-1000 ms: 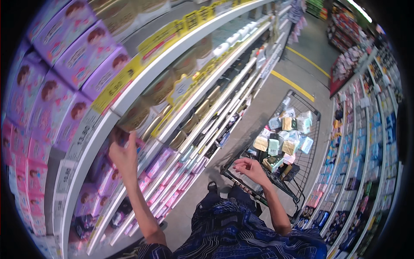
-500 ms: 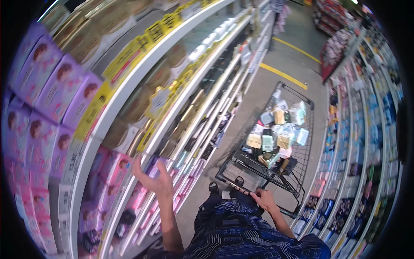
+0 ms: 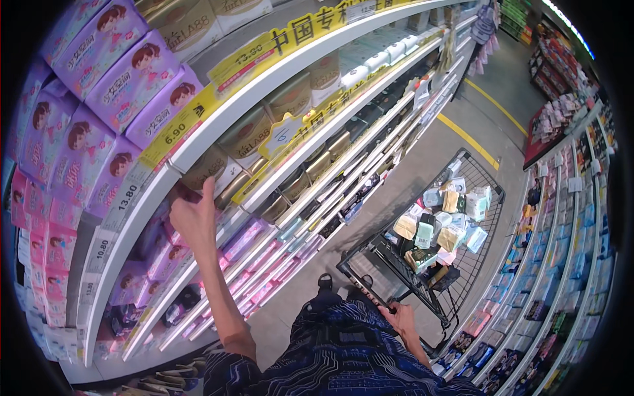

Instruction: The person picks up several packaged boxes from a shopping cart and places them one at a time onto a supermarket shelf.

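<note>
At the shelf on my left, my left hand [image 3: 193, 221] reaches in beside a gold pack [image 3: 208, 168]. Its thumb points up in front of the pack, spread from the other fingers, whose tips are hidden in the shelf. Whether the fingers touch the pack I cannot tell. Pink and purple packs [image 3: 168, 261] lie just below this hand. My right hand [image 3: 400, 320] is closed round the handle of a black wire shopping cart [image 3: 490, 221]. Several small wrapped packs [image 3: 426, 234], white, green, beige and dark, are heaped in the cart.
Purple packs [image 3: 132, 79] are stacked on the upper left shelf, behind yellow price strips [image 3: 175, 135]. More stocked shelves [image 3: 528, 264] curve along the right side. Yellow lines [image 3: 469, 140] cross the grey floor ahead of the cart, and a red display [image 3: 545, 125] stands farther off.
My left hand has moved up and left into the shelf beside the gold pack. My right hand stays on the cart handle. The view has shifted, so the left shelf shows larger.
</note>
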`<state>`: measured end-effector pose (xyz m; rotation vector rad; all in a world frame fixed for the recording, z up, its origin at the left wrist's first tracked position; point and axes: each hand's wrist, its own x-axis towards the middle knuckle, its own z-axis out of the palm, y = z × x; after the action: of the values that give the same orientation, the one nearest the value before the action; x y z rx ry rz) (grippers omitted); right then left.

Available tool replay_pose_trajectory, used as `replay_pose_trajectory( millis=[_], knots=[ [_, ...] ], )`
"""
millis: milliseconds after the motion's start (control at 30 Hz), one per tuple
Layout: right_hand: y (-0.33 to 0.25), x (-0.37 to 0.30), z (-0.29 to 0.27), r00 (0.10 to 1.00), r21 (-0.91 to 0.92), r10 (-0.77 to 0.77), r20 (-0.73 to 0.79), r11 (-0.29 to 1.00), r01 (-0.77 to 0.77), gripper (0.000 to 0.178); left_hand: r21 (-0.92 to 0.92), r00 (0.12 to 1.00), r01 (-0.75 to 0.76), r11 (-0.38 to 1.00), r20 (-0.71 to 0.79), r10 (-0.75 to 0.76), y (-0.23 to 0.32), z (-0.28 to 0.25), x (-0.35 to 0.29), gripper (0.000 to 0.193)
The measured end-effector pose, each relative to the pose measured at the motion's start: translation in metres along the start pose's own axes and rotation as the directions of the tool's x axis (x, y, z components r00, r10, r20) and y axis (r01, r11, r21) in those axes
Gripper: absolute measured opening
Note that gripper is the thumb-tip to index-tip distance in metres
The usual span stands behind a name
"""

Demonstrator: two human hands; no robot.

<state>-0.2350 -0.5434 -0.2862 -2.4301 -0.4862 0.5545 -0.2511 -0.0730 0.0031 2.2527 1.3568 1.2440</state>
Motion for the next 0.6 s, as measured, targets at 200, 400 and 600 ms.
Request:
replay_pose_trajectory(
  millis=[200,400,600],
  knots=[
    [-0.016,0.005,-0.012,0.997,0.085,0.065,0.031,0.994,-0.068,0.052,-0.005,0.999,0.015,1.000,-0.050,-0.016,-0.002,0.015,0.009,0.072],
    [-0.013,0.010,-0.013,0.996,0.089,0.086,0.036,0.992,-0.089,0.054,-0.102,0.999,0.044,0.994,-0.007,-0.045,-0.013,0.014,0.007,0.070],
    [-0.014,0.019,-0.017,0.995,0.094,0.098,0.026,0.990,-0.100,0.055,-0.294,0.999,-0.037,0.955,-0.045,0.025,-0.014,0.024,0.001,0.075]
  ],
)
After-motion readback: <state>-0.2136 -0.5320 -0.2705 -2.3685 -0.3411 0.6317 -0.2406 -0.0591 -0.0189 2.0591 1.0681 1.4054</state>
